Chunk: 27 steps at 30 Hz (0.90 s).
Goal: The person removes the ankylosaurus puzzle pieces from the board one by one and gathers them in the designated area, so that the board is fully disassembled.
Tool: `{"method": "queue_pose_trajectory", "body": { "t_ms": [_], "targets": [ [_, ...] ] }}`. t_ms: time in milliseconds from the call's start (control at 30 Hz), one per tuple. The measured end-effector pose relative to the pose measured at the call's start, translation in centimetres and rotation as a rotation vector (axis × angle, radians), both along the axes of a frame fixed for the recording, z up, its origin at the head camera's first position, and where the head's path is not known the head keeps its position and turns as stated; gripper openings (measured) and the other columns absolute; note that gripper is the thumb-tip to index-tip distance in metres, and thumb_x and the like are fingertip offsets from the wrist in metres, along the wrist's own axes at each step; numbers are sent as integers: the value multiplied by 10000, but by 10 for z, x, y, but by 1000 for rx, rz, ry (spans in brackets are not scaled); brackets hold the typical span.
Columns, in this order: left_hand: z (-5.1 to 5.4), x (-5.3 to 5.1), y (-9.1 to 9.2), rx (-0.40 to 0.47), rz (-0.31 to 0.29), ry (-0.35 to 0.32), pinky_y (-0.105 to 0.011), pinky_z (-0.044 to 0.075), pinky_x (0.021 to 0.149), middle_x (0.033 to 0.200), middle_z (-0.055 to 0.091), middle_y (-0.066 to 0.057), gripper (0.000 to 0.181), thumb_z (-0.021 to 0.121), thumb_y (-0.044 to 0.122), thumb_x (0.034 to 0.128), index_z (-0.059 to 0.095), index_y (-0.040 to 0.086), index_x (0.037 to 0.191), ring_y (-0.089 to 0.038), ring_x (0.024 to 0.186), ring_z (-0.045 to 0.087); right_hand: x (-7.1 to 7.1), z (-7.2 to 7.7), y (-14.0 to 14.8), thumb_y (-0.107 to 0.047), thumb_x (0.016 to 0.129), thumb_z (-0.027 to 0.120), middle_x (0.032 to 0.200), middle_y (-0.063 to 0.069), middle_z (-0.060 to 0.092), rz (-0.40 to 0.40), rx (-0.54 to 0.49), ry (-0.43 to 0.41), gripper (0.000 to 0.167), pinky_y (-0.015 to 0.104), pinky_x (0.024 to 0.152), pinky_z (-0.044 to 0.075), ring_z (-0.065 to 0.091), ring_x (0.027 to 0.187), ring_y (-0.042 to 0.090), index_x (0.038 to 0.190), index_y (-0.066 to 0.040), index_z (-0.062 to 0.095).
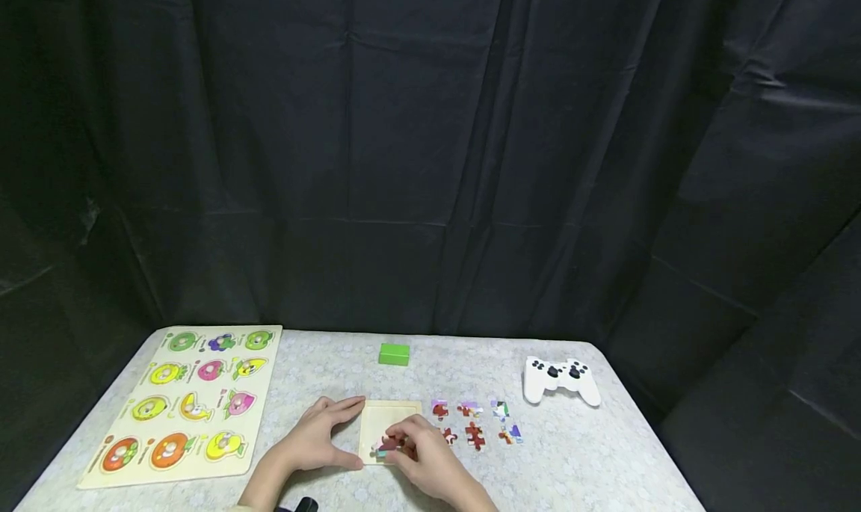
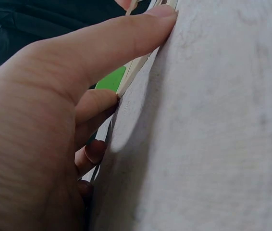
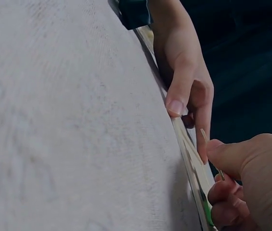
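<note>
A shallow square wooden puzzle tray (image 1: 377, 416) lies on the table between the two hands. My left hand (image 1: 312, 436) holds its left side, the thumb at the near corner and the index finger at the far one; the left wrist view shows the thumb (image 2: 141, 36) along that edge. Over the tray's near part, my right hand (image 1: 430, 456) pinches a jigsaw piece (image 1: 388, 444) with dark red and teal on it. In the right wrist view the piece (image 3: 204, 135) appears edge-on, tilted, between thumb and fingers. The fingers hide part of the tray floor.
Several loose jigsaw pieces (image 1: 474, 436) lie to the right of the tray. Behind it sits a green block (image 1: 394, 354). A white game controller (image 1: 560, 380) is at the right, and a fruit peg-puzzle board (image 1: 195, 383) covers the left. Dark curtain (image 1: 417, 161) hangs behind the table.
</note>
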<state>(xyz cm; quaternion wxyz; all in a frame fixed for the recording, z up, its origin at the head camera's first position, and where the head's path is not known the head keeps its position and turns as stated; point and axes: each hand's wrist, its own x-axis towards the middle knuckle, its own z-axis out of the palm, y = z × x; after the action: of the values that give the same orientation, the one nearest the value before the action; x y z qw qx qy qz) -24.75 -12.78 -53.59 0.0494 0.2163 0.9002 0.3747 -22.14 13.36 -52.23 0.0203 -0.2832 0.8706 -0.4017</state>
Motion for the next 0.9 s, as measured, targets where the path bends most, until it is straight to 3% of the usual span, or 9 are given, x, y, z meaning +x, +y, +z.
{"method": "queue_pose_trajectory", "body": {
  "t_ms": [200,433,667,900],
  "targets": [
    [0,0,0,-3,-2,6,-399,428,955,1623,516,-14,1010,947,532,679,589,116,1528,-72,1011,432,2,4,3,-161,986,768,1088,7,652,2,-10,60,201,216,743,517,568,854,2,1160,-66,735],
    [-1,0,1,0,-1,8,-387,430,952,1620,520,-3,1015,946,540,672,594,117,1524,-68,991,428,4,12,17,-176,990,765,1126,31,654,-15,-11,59,197,218,710,509,557,806,-20,1161,-85,728],
    [1,1,-1,-13,-8,26,-407,426,974,1625,513,-10,1013,957,503,672,587,107,1528,-77,1014,432,9,16,38,-187,978,780,1116,8,666,-85,-14,103,206,224,695,493,530,792,-13,1150,-89,725],
    [1,2,-1,3,-9,4,-412,424,975,1633,503,-23,1022,958,508,676,577,107,1536,-71,1015,425,17,21,64,-90,927,813,1077,-4,670,-147,-20,195,200,225,662,503,538,758,-23,1107,-103,726]
  ]
}}
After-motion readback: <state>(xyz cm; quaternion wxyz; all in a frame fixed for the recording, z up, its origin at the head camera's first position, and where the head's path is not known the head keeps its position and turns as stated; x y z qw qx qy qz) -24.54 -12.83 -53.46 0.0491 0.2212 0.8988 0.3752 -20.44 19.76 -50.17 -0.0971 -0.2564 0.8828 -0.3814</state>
